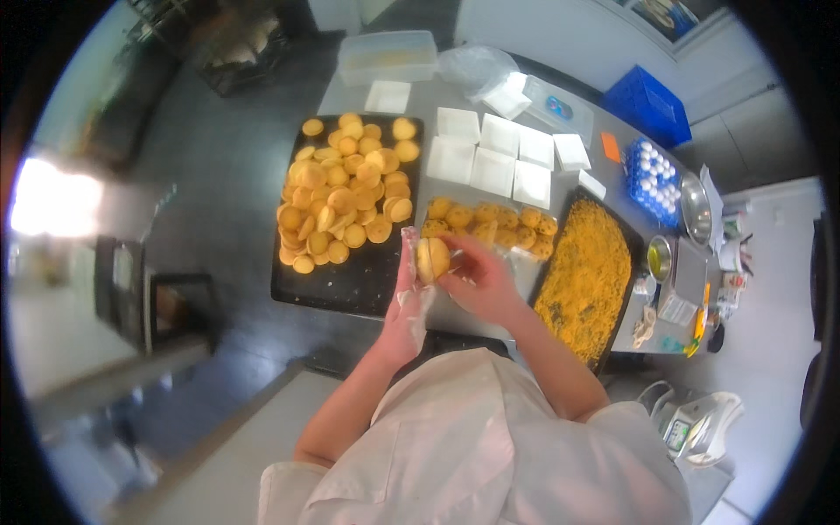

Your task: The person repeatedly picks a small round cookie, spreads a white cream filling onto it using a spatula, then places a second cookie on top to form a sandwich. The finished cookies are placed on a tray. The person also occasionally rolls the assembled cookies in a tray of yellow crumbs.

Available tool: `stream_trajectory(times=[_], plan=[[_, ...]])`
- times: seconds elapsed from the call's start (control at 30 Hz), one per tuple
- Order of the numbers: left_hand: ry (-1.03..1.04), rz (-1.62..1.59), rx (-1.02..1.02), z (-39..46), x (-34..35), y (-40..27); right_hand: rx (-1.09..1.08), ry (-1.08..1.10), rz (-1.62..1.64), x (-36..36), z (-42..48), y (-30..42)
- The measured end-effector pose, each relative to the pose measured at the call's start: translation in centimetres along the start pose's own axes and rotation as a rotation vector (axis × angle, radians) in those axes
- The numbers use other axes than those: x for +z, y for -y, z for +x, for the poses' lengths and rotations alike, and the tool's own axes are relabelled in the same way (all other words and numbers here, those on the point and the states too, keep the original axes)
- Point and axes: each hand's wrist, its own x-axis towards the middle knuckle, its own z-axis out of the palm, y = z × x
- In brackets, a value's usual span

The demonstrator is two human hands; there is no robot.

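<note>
Between my two hands is a round yellow baked piece (pixel 433 260), with a seam line running around it like two halves together. My left hand (pixel 408 298), in what looks like a thin clear glove, supports it from the left. My right hand (pixel 482 279) grips its right side with the fingertips. To the left, a black baking tray (pixel 335 289) bears a heap of small round golden cakes. Just beyond my hands, several rounded pieces with dark specks (pixel 505 216) sit in clear packaging. On the right a dark tray holds yellow crumbs (pixel 584 275).
White square dishes (pixel 493 172) stand beyond the packed pieces. Farther back are a clear plastic bin (pixel 387 58) and a plastic bag (pixel 478 69). Towards the right are a blue egg tray with white eggs (pixel 656 180), a metal bowl (pixel 695 209), an orange card (pixel 610 147) and a blue crate (pixel 646 108).
</note>
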Motion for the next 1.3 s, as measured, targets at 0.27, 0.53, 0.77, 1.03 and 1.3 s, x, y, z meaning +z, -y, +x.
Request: stream_trajectory(times=[0.27,0.53,0.77,1.03,1.3], plan=[[0.003,-0.337,-0.260,0.5,1.4,1.9,0.163,-0.341,-0.040,-12.8,1.0,-7.4],[-0.208,-0.572,-0.337,1.1,-1.5,8.7,0.721,-0.255,-0.299,-15.8,8.7,-18.5],[-0.449,-0.129,-0.544,-1.5,-6.6,15.8,0.179,-0.068,-0.651,-12.1,3.1,-18.6],[-0.584,0.177,-0.804,-1.6,-5.3,21.0,0.167,-0.293,-0.541,-11.1,-4.3,-17.6],[-0.540,0.207,-0.846,0.8,-5.0,21.2,0.414,-0.389,0.042,-11.3,-6.0,-22.1]])
